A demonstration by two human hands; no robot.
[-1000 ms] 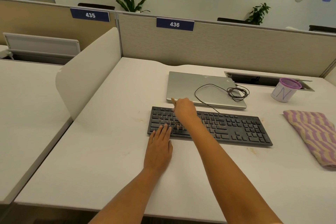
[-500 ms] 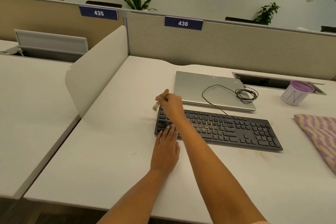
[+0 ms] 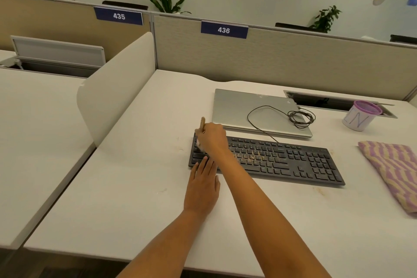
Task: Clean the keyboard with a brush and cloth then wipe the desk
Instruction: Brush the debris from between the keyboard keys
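White bench [image 3: 135, 198] carried everything. Left grip [image 3: 202, 189] lay flat, fingers straight, at the near-left corner of the keyboard [image 3: 282, 160]. Right grip [image 3: 212, 136] curled round the brush [image 3: 202, 123] over the keyboard's left end. Cloth [image 3: 392, 169] lay right of the keyboard.

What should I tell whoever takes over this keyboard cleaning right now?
Right hand grips the small wooden-handled brush, bristles on the left end of the black keyboard.
Left hand lies flat, fingertips on the keyboard's front edge.
The purple-and-beige striped cloth lies at right, untouched.
Done: nothing fully; crumbs sit on the middle keys, stains on the white desk.
Left: brushing, cloth wipe, desk.
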